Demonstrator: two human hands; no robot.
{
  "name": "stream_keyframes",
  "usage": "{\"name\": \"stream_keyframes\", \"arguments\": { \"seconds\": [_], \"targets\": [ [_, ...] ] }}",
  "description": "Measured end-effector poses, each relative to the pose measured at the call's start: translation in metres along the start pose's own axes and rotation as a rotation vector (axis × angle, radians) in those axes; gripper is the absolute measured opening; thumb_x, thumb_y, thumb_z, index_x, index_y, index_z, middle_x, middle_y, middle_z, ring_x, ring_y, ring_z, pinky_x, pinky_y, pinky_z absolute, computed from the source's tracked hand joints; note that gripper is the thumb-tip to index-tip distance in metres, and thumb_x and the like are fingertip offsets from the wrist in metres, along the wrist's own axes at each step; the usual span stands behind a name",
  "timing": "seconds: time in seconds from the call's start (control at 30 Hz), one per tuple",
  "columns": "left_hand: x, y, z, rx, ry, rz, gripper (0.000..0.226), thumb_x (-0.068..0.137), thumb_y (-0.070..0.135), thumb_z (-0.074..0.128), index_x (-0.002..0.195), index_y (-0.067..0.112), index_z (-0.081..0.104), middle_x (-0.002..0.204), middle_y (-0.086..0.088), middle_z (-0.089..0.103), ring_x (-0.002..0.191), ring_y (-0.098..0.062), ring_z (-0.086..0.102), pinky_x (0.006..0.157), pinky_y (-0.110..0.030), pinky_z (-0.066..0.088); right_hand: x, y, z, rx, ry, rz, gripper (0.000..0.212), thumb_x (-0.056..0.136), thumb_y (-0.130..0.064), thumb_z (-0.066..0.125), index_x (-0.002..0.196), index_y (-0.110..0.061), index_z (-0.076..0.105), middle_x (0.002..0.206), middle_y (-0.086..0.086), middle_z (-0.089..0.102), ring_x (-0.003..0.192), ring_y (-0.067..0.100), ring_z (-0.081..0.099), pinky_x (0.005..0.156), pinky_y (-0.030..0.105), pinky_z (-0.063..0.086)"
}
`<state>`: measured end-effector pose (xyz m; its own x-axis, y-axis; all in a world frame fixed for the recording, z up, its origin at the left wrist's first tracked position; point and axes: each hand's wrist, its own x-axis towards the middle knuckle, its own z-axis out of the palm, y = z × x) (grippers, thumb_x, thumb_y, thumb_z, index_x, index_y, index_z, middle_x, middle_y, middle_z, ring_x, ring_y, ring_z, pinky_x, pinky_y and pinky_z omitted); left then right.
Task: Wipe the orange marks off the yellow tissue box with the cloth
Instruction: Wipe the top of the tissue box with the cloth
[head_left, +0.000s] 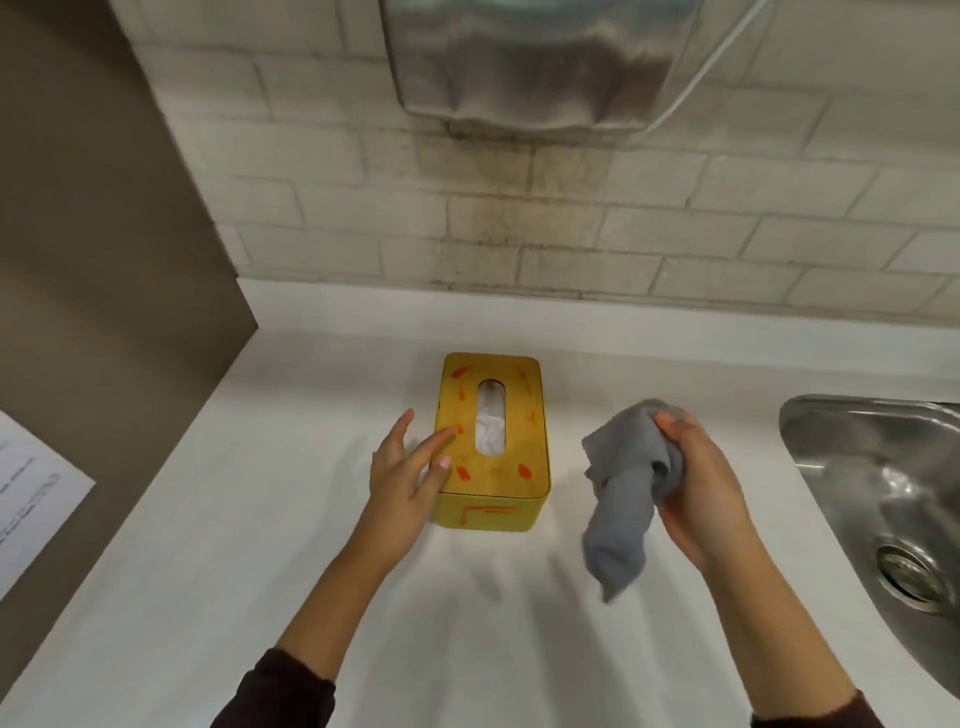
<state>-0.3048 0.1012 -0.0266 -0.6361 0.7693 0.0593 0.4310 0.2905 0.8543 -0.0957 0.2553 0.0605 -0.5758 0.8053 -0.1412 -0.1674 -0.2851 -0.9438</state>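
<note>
Right grip (696, 483) clutches cloth (623, 514), right of tissue box (493, 441).

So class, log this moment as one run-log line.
left hand: open, at tissue box | right hand: holds cloth, off box | orange marks: unwiped

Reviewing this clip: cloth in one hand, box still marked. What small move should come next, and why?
Probably bring the right hand with the grey cloth over onto the tissue box lid. The orange marks remain unwiped, the cloth hangs clear of the box, and the left hand is already at the box's left edge.
</note>
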Motion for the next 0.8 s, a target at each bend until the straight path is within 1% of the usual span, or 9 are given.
{"name": "stream_keyframes", "arguments": {
  "seconds": [0.07,0.13,0.23,0.33,0.43,0.5,0.6,0.7,0.8],
  "targets": [
    [0.006,-0.001,0.005,0.089,-0.004,0.028,0.031,0.096,0.037,0.038,0.124,0.046,0.050,0.155,0.005,0.015,0.143,-0.018,0.009,0.116,-0.045,0.001,0.013,0.006,0.014,-0.153,0.078,-0.041,0.017,0.094,-0.022,0.046,0.083,-0.021,0.059,0.080,0.006,0.063,0.078,0.022,0.061,0.073,0.039,0.048],
    [0.011,-0.003,0.010,0.216,-0.068,0.074,0.039,0.093,0.050,0.034,0.131,0.044,0.045,0.157,0.006,0.009,0.145,-0.014,-0.001,0.112,-0.047,-0.014,0.024,0.018,0.027,-0.378,0.132,-0.110,0.013,0.091,-0.027,0.055,0.085,-0.016,0.055,0.077,0.007,0.061,0.070,0.015,0.060,0.063,0.027,0.049],
    [0.016,-0.008,0.015,0.365,-0.164,0.114,0.067,0.076,0.076,0.032,0.137,0.049,0.030,0.157,0.013,-0.008,0.143,-0.010,-0.019,0.108,-0.050,-0.022,0.033,0.041,0.043,-0.562,0.087,-0.207,0.019,0.090,-0.027,0.058,0.083,-0.009,0.055,0.068,0.003,0.061,0.056,0.001,0.061,0.050,0.012,0.047],
    [0.019,-0.015,0.016,0.469,-0.168,0.185,0.089,0.058,0.091,0.034,0.136,0.050,0.027,0.151,0.022,-0.016,0.137,-0.005,-0.031,0.107,-0.053,-0.023,0.036,0.069,0.050,-0.765,-0.134,-0.236,0.020,0.091,-0.027,0.056,0.079,-0.012,0.060,0.078,0.008,0.061,0.072,0.015,0.063,0.065,0.025,0.052],
    [0.022,-0.018,0.016,0.535,-0.164,0.222,0.086,0.055,0.092,0.035,0.130,0.052,0.030,0.157,0.013,-0.012,0.134,-0.004,-0.035,0.106,-0.052,-0.025,0.035,0.096,0.043,-1.067,-0.150,-0.303,0.025,0.091,-0.031,0.055,0.110,-0.016,0.058,0.107,-0.004,0.045,0.100,0.013,0.045,0.085,0.018,0.036],
    [0.022,-0.018,0.016,0.550,-0.158,0.225,0.080,0.058,0.091,0.032,0.127,0.050,0.034,0.158,0.008,-0.008,0.133,-0.004,-0.037,0.105,-0.051,-0.026,0.033,0.100,0.041,-1.148,-0.182,-0.404,0.023,0.090,-0.027,0.057,0.111,-0.018,0.059,0.109,-0.003,0.044,0.101,0.014,0.041,0.086,0.019,0.036],
    [0.022,-0.019,0.016,0.547,-0.151,0.232,0.077,0.059,0.090,0.028,0.125,0.050,0.036,0.158,0.007,-0.007,0.131,-0.003,-0.038,0.104,-0.051,-0.027,0.036,0.092,0.035,-1.217,-0.291,-0.482,0.012,0.087,-0.019,0.061,0.098,-0.017,0.066,0.107,0.005,0.052,0.098,0.020,0.049,0.083,0.022,0.039],
    [0.023,-0.020,0.015,0.518,-0.155,0.233,0.078,0.058,0.091,0.028,0.123,0.049,0.038,0.159,0.006,-0.006,0.132,-0.005,-0.035,0.104,-0.050,-0.027,0.045,0.082,0.027,-1.215,-0.238,-0.462,0.010,0.087,-0.013,0.061,0.094,-0.011,0.069,0.110,0.010,0.054,0.099,0.024,0.056,0.082,0.028,0.048],
    [0.023,-0.019,0.016,0.511,-0.151,0.224,0.078,0.058,0.091,0.028,0.122,0.049,0.040,0.159,0.005,-0.005,0.133,-0.006,-0.032,0.105,-0.052,-0.024,0.049,0.082,0.035,-1.264,-0.191,-0.490,0.012,0.087,-0.008,0.059,0.095,-0.006,0.068,0.109,0.013,0.057,0.098,0.025,0.057,0.081,0.024,0.045]
  ]
}}
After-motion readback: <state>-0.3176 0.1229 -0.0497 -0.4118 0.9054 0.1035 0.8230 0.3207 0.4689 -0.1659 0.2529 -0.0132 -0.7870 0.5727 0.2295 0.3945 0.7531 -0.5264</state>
